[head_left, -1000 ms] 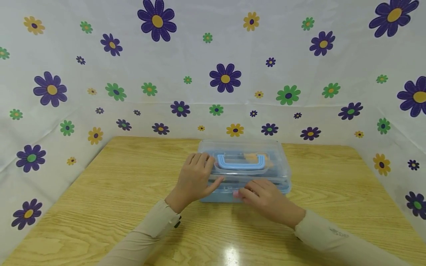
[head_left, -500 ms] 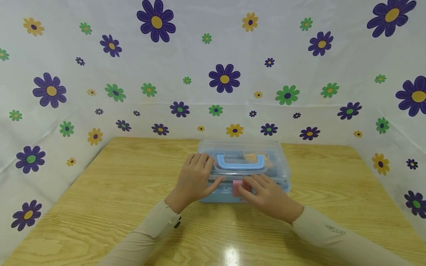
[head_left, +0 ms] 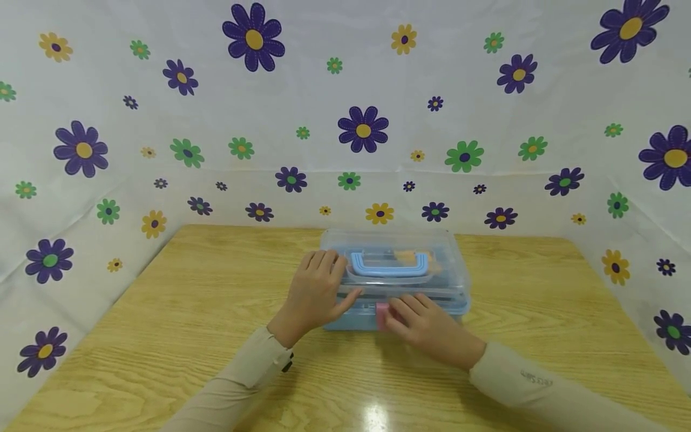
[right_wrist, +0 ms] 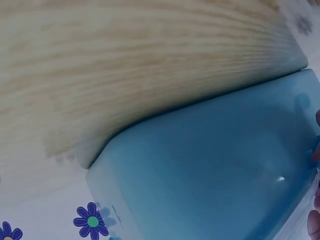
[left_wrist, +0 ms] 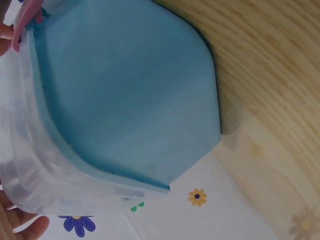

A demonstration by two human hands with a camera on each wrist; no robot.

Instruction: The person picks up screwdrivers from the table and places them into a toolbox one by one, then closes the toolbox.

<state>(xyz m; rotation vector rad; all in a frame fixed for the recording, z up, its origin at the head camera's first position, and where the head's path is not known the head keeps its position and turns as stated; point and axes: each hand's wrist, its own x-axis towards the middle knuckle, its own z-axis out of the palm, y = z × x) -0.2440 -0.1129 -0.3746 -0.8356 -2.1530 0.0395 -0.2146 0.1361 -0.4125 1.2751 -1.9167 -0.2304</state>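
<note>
A storage box [head_left: 351,321] with a light blue base, clear lid and blue carry handle [head_left: 390,265] stands at the table's back. My left hand [head_left: 315,294] rests on the left part of its lid, thumb stretched along the front. A pink latch [head_left: 382,316] sits at the middle of the box's front. My right hand [head_left: 429,327] pinches this latch between thumb and fingers. The left wrist view shows the pink latch [left_wrist: 27,20] at the lid's rim, with a fingertip beside it. Fingertips [right_wrist: 314,222] show at the right edge of the right wrist view.
An orange shape [head_left: 415,258] shows through the clear lid. The wood-grain table [head_left: 216,288] extends around the box. A white cloth [head_left: 302,90] with printed flowers hangs behind the table and at both sides.
The pink latch and the right-hand fingers on it rose half a second ago and are now lower against the box front. The left hand has stayed in place on the lid.
</note>
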